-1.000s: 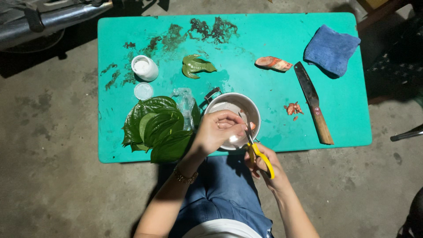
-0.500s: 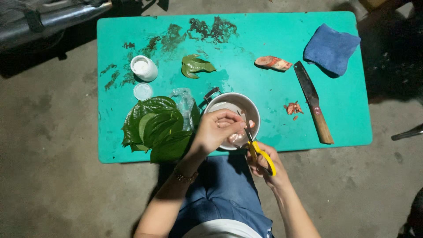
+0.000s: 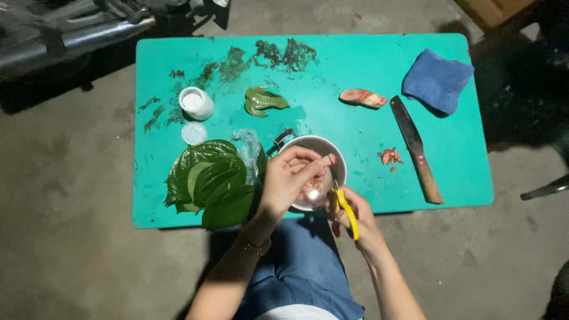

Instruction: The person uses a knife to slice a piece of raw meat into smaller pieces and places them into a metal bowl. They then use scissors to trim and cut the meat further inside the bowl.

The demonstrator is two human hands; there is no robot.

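view from above my lap. my left hand (image 3: 287, 181) pinches a small pinkish-orange piece (image 3: 329, 160) between thumb and fingertips, holding it over the metal bowl (image 3: 308, 146); the piece is pale, reddish at its edge, and too small to tell its exact shape. my right hand (image 3: 354, 214) is closed around the yellow-handled scissors (image 3: 345, 210), whose blades point up toward the piece at the bowl's near right rim; whether the blades touch it cannot be told. the bowl stands at the near edge of the turquoise worktop (image 3: 355, 65), its inside shiny and partly hidden by my fingers. just left of the bowl lies a stack of dark green heart-shaped leaves (image 3: 210, 181), with a crumpled clear plastic bag (image 3: 248, 145) between them. farther back stand a small white jar (image 3: 196, 102) and its round lid (image 3: 194, 133), near a folded leaf (image 3: 262, 101). to the right lie a reddish chunk (image 3: 363, 98), a few orange shavings (image 3: 389, 157), a wooden-handled knife (image 3: 416, 151) and a blue cloth (image 3: 437, 80).
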